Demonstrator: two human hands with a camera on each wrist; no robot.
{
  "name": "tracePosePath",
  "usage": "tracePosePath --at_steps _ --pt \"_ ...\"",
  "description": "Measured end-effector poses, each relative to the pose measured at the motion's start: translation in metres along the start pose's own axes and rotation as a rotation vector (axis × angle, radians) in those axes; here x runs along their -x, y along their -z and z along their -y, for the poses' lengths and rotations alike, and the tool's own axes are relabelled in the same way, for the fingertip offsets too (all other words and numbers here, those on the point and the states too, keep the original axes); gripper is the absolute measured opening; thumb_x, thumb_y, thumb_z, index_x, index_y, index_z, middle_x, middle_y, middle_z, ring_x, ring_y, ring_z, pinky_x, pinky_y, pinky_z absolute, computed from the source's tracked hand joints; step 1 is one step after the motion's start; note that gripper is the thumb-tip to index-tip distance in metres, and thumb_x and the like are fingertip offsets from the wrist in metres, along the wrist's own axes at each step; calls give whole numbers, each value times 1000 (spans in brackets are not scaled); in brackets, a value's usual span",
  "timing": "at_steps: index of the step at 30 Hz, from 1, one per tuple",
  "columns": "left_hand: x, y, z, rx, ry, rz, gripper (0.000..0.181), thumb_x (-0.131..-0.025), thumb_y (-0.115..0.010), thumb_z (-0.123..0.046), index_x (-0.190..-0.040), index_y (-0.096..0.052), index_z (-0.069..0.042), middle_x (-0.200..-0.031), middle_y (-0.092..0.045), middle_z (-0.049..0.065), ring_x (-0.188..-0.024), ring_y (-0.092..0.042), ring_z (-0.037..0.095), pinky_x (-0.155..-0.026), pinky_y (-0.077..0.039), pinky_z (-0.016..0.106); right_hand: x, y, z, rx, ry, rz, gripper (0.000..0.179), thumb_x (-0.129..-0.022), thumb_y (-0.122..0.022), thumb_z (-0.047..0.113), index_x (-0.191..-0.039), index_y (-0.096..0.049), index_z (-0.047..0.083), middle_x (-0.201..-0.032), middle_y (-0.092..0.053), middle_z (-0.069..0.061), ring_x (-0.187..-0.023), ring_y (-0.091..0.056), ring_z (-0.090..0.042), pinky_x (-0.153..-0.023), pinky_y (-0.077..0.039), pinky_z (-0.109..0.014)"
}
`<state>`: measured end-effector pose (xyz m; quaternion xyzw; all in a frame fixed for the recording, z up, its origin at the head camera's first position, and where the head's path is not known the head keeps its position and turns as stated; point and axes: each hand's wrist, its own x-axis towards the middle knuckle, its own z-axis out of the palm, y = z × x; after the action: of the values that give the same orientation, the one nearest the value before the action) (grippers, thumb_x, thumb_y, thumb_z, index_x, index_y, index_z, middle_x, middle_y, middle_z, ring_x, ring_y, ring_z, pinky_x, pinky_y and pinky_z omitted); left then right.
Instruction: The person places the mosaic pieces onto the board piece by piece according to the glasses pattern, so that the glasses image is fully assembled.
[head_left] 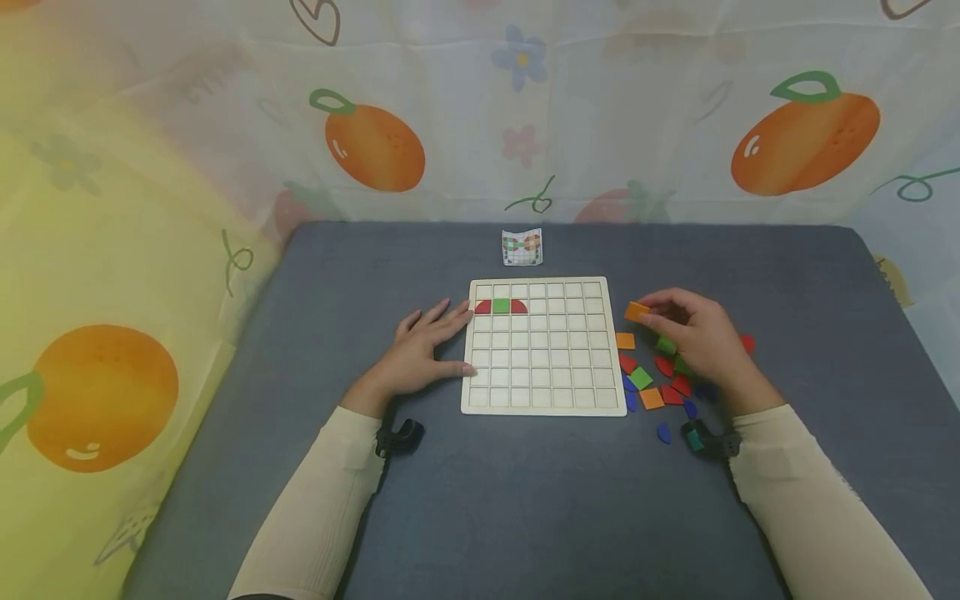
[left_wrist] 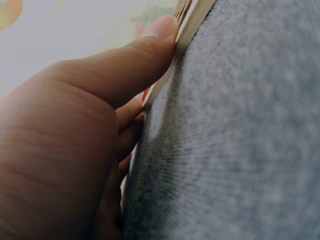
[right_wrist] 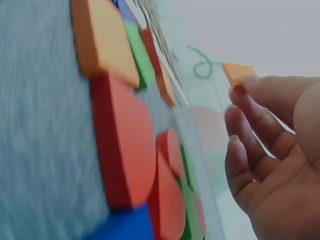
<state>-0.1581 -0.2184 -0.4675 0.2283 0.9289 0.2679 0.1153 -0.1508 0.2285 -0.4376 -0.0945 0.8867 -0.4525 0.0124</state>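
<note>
A pale wooden grid board (head_left: 543, 412) lies on the grey table. In its second row sit a green square tile (head_left: 501, 306) and, on either side of it, a red quarter-round tile (head_left: 483, 307) and another red one (head_left: 519, 307). My left hand (head_left: 420, 354) rests at the board's left edge, fingers spread, with thumb and fingertips touching the rim. Between thumb and index finger my right hand (head_left: 693, 333) pinches an orange square tile (right_wrist: 237, 74), raised just right of the board's upper right side. The other right fingers are loosely bent.
Loose tiles in red, green, orange and blue lie right of the board, under and around the right hand, among them an orange tile (head_left: 652, 398) and a blue one (head_left: 663, 433). A small printed pattern card (head_left: 522, 247) stands behind the board, before a fruit-patterned cloth (head_left: 630, 125).
</note>
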Motion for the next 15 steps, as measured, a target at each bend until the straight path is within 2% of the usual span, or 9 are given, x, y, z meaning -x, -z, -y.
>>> tracePosePath --at_steps 6,10,15 --pt "0 0 -1 3 -4 -7 99 -95 -83 -55 -174 -32 -23 -178 -21 -11 -165 -5 18 -126 3 58 0 -3 10 -13 32 -3 27 -109 -73 24 -129 -75 6 -110 -72 -10 -92 -66 -27 -70 -50 -28" --pt "0 0 -1 6 -9 -9 99 -95 -83 -55 -174 -33 -22 -178 -23 -8 -166 -5 19 -126 3 59 0 -5 15 -33 36 10 26 -109 -73 23 -128 -75 6 -113 -73 -10 -93 -66 -26 -71 -51 -29" --pt "0 0 -1 11 -5 0 99 -95 -83 -56 -174 -32 -23 -178 -21 -11 -166 -5 18 -126 4 58 -2 -9 22 -71 30 26 27 -109 -73 25 -129 -75 7 -115 -73 -10 -96 -67 -28 -72 -50 -29"
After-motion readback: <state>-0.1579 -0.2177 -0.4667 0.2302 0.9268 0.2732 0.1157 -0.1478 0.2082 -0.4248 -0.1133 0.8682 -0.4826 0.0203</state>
